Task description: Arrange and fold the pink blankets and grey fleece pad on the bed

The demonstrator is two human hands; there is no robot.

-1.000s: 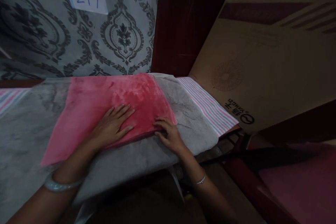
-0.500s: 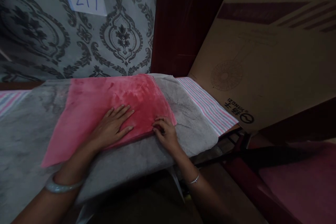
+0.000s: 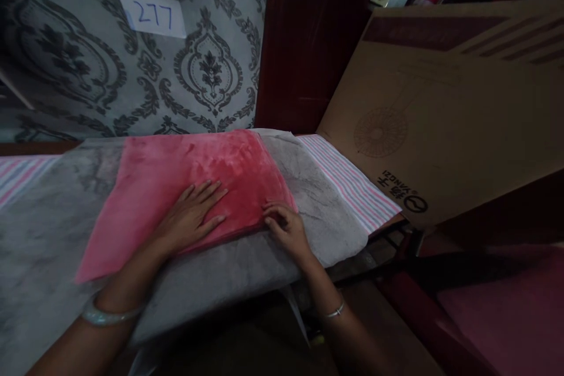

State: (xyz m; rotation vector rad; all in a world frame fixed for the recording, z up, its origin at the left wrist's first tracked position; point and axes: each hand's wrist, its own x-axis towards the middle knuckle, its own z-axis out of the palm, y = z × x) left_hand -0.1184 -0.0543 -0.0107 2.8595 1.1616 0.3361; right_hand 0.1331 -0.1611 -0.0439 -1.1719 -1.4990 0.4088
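A plush pink-red cloth point(image 3: 145, 176), folded into layers at its near right edge, lies on a grey plush cloth point(image 3: 207, 282) over a table. My left hand point(image 3: 189, 217) rests flat on the red cloth, fingers spread and palm down. At the near right corner of that cloth, my right hand point(image 3: 288, 229) touches its surface with bent fingers. A small gap shows between its thumb and index finger, and no fold is visible in it. The undersides of the right fingers are partly hidden.
A striped cloth point(image 3: 352, 188) shows beneath the grey one at the right. Behind it leans a large cardboard box point(image 3: 462, 117). Patterned wallpaper point(image 3: 211, 70) bearing a paper marked 277 point(image 3: 152, 14) rises behind the table. Pinkish fabric point(image 3: 515, 305) lies at lower right.
The view has shifted slightly, so everything sits a little lower and further right. My right fingers have loosened a little at the cloth's edge; my left hand stays flat on it.
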